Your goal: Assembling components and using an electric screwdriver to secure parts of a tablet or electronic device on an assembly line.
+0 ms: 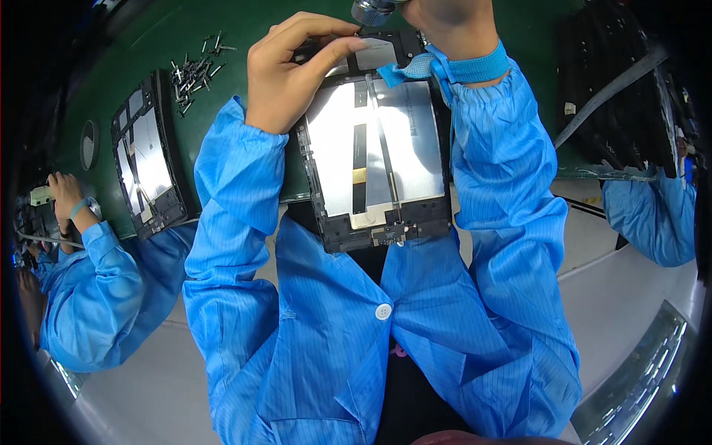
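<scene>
An open tablet body (pixel 334 133) with a black frame and shiny silver plates lies in front of me, its near end over the table edge. My left hand (pixel 285 74) rests at its far end, thumb and forefinger pinched close together by a screwdriver tip; anything between them is too small to make out. My right hand (pixel 449 26), partly cut off by the upper edge, grips a screwdriver (pixel 372 11) with a ribbed metal nose pointing down at the tablet body. A blue wrist strap (pixel 478 68) circles my right wrist.
A second tablet body (pixel 152 156) lies to the left on the green table (pixel 230 70). Beyond it are a pile of small dark and silver parts (pixel 196 74) and a round dish (pixel 89 144). Dark panels (pixel 623 81) stand at right. Co-workers' blue sleeves (pixel 104 297) show at both sides.
</scene>
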A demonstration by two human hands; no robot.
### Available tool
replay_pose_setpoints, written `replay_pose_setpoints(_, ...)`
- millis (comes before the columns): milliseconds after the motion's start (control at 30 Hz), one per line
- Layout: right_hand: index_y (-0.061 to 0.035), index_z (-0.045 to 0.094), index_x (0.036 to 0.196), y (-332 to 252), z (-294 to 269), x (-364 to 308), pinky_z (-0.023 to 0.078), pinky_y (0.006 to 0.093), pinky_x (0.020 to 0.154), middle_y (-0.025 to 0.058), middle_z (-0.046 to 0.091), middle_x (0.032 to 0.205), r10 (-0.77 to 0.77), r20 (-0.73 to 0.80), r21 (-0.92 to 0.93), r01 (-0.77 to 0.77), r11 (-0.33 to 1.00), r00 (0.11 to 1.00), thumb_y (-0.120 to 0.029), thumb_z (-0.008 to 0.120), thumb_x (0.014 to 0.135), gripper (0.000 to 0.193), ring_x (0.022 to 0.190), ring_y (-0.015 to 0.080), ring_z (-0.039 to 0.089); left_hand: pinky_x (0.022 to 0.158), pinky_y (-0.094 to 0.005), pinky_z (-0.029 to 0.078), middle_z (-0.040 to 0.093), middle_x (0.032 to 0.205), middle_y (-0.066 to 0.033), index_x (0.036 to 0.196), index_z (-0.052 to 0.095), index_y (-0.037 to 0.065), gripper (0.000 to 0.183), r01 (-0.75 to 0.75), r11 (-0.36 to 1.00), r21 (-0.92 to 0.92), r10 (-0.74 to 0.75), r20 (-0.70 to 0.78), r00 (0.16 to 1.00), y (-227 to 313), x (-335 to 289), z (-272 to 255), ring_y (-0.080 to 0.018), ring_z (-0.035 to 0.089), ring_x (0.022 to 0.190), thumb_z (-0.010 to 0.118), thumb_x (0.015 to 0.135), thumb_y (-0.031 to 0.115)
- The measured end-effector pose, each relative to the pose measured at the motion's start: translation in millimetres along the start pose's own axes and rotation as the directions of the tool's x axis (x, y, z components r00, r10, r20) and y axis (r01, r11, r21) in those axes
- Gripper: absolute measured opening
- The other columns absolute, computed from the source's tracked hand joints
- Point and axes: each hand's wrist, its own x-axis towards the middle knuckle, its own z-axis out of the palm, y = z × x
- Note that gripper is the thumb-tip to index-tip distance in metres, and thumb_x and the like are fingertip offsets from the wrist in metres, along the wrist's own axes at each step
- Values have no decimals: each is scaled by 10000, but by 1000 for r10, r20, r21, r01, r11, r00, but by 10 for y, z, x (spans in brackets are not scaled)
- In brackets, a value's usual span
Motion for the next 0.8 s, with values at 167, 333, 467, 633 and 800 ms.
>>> replay_pose_setpoints(167, 74, 665, 1134, -95, 63, -11, 447, 276, 423, 67, 591, 589, 72, -28, 48, -71, 996, 997, -150, 668, 919, 310, 424, 142, 551, 764, -265, 541, 735, 1017, -87, 1102, 738, -20, 183, 95, 991, -98, -94, 11, 995, 5, -79, -14, -153, 688, 878, 750, 940, 64)
replay_pose_setpoints(333, 91, 629, 1155, -276, 92, 45, 438, 296, 403, 84, 581, 607, 33, -13, 191, -30, 981, 999, -189, 612, 954, 344, 412, 158, 527, 680, -252, 555, 719, 1040, -119, 1163, 708, -41, 248, 344, 731, -590, -380, 68, 923, 138, -80, -62, -155, 670, 801, 684, 1017, 158)
replay_pose_setpoints(467, 106, 622, 1115, -299, 181, 27, 438, 303, 396, 149, 632, 775, 41, -29, 297, -31, 954, 999, -183, 599, 963, 327, 426, 166, 533, 653, -263, 558, 711, 1036, -126, 1202, 674, -46, 316, 443, 362, -820, -429, 275, 860, 127, -135, -108, -142, 643, 779, 646, 1040, 224)
replay_pose_setpoints(633, 101, 628, 1111, -356, 236, -57, 428, 305, 403, 133, 627, 748, -6, -54, 60, 9, 998, 999, -195, 613, 957, 334, 434, 162, 539, 768, -294, 579, 695, 1023, -117, 1188, 662, -55, 322, 509, 262, -820, -408, 385, 828, 53, -145, -81, -165, 655, 847, 658, 1031, 226)
replay_pose_setpoints(800, 87, 647, 1049, -300, 262, -56, 427, 304, 406, 136, 648, 782, -1, -78, 99, 9, 995, 997, -194, 616, 956, 297, 445, 152, 549, 822, -325, 582, 693, 1019, -127, 1176, 667, -54, 321, 524, 264, -810, -384, 410, 827, 37, -146, -94, -189, 660, 865, 667, 1025, 230)
